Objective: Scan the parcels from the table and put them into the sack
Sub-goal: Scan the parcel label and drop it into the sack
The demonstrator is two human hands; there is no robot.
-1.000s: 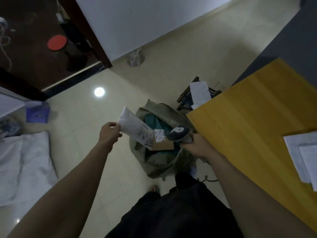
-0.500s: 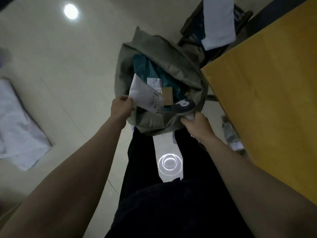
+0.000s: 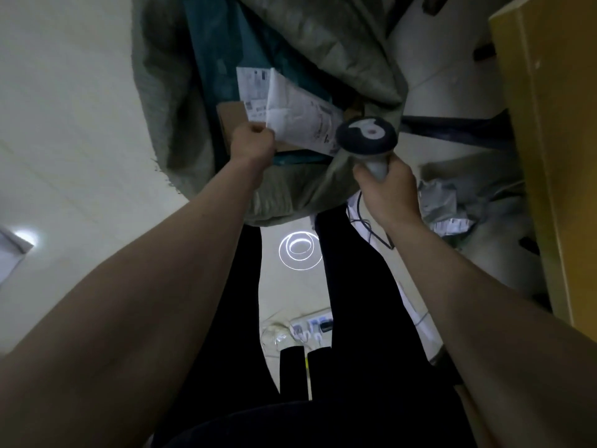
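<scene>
Standing over a pale, glossy tiled floor, the person wears dark trousers that fill the near middle of the view. Between the legs a white power strip with plugs lies on the tiles, and a ring-shaped reflection of a lamp shines just beyond it.

Both bare forearms reach away from the body. The right hand is curled firmly round the smooth grey handle of a scanner, whose rounded dark head, marked with a pale disc, points up and away. A thin cable trails down from the handle near the right leg.

The left hand pinches the near edge of a white parcel, a soft, crinkled plastic mailer with a printed label along its right side. This parcel is held over the open mouth of the sack, a limp grey-green woven bag slumped on the floor. Inside the sack lie a teal plastic package, a flat brown cardboard piece and another white label, all beneath the held parcel.

To the right, crumpled grey plastic wrapping sits on the floor beside the yellow wooden table, whose flat edge runs up the right border.
</scene>
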